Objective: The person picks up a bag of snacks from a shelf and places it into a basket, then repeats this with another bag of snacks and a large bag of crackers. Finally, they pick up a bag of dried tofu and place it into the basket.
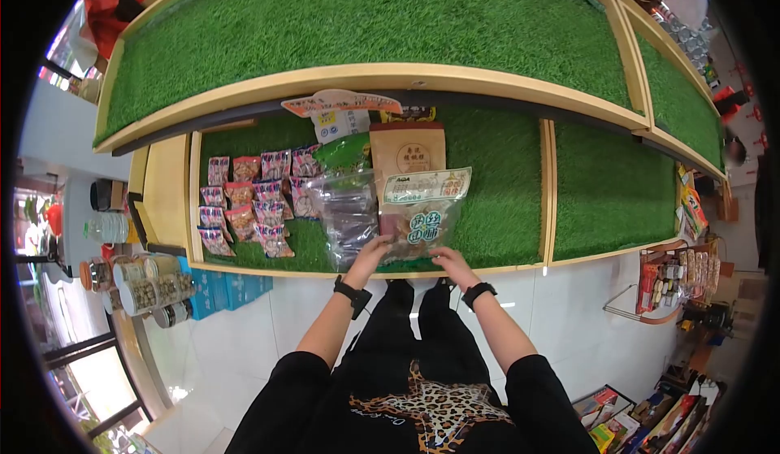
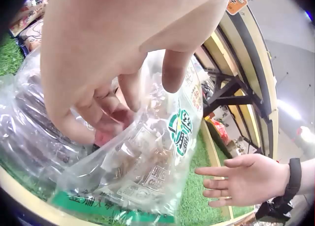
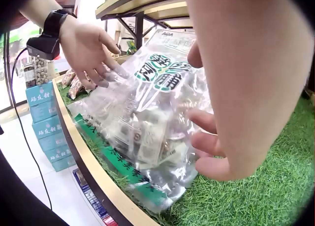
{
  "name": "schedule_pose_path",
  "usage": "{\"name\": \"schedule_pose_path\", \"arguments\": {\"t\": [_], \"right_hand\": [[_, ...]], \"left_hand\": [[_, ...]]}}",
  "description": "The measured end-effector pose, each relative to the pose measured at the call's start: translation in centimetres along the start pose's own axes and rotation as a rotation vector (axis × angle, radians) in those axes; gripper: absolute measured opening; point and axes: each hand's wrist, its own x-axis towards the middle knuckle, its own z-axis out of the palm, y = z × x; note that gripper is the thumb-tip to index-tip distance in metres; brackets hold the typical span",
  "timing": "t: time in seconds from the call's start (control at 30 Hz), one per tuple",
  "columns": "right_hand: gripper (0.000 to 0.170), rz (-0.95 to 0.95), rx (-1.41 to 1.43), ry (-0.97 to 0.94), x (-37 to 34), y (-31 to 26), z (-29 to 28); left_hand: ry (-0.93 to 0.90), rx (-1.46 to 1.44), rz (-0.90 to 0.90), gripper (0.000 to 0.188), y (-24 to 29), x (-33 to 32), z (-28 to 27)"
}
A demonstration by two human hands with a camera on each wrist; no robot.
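A clear plastic bag point(image 1: 410, 238) with green lettering, a pale printed top and small wrapped packets inside lies on green artificial turf at the shelf's front edge. My left hand point(image 1: 370, 257) is at its left side, fingers loosely bent and fingertips right at the plastic. At the right side is my right hand point(image 1: 457, 267), its fingers point(image 3: 203, 119) spread beside the bag. Left of that bag is another clear bag point(image 1: 345, 214) with dark contents. Behind them stand a brown paper pouch point(image 1: 406, 149) and a green package point(image 1: 345, 155).
Several small pink and white snack packets point(image 1: 256, 202) lie in rows on the left. An upper turf shelf point(image 1: 366, 23) overhangs the back, with an orange sign point(image 1: 341, 103) below its edge. A wooden divider point(image 1: 547, 194) stands to the right. Blue boxes point(image 3: 47, 122) are stacked beyond the left end.
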Motion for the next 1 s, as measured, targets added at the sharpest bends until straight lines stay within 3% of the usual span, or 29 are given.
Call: {"name": "schedule_pose_path", "arguments": {"t": [0.1,0.17,0.2,0.3,0.33,0.43,0.57,0.67,0.77,0.8,0.9,1.0], "right_hand": [[0.042,0.011,-0.157,0.13,1.3,0.5,0.9],[0.042,-0.017,-0.06,0.448,2.2,1.2,1.1],[0.054,0.019,-0.064,0.532,2.1,0.7,0.8],[0.064,-0.003,-0.076,0.652,3.0,1.3,0.0],[0.069,0.048,0.097,0.56,2.8,1.1,-0.4],[0.064,0.1,0.21,0.491,3.5,1.8,0.1],[0.052,0.105,0.208,0.437,3.2,2.1,-0.3],[0.023,-0.012,0.369,0.435,1.8,-0.4,-0.7],[0.023,-0.127,0.406,0.365,-1.3,-2.3,-1.6],[0.02,-0.182,0.414,0.375,-2.8,-3.3,-1.5],[0.044,-0.175,0.376,0.244,-7.8,-5.3,-0.9],[0.069,-0.155,0.412,0.127,-11.2,-2.8,-1.2]], "left_hand": [[0.056,-0.061,0.034,0.04,-0.7,0.8,0.5],[0.055,-0.085,0.044,0.039,-2.2,1.7,0.3],[0.067,-0.071,0.003,0.039,-2.3,1.8,0.2],[0.1,0.001,-0.054,0.038,-2.2,2.3,-0.3],[0.109,0.033,-0.055,0.038,-2.4,2.4,-0.4],[0.078,0.104,-0.039,0.037,-2.8,2.7,-0.9],[0.008,0.129,-0.04,0.037,-3.5,3.3,-1.5],[0.028,0.132,0.042,0.038,-0.8,1.5,-1.0],[-0.052,0.126,0.176,0.039,2.0,-1.1,-1.2],[-0.074,0.128,0.106,0.039,3.5,-2.6,-1.3],[-0.147,0.125,-0.044,0.041,4.5,-5.2,-1.3],[-0.287,0.186,-0.034,0.056,6.7,-7.5,1.6]]}}
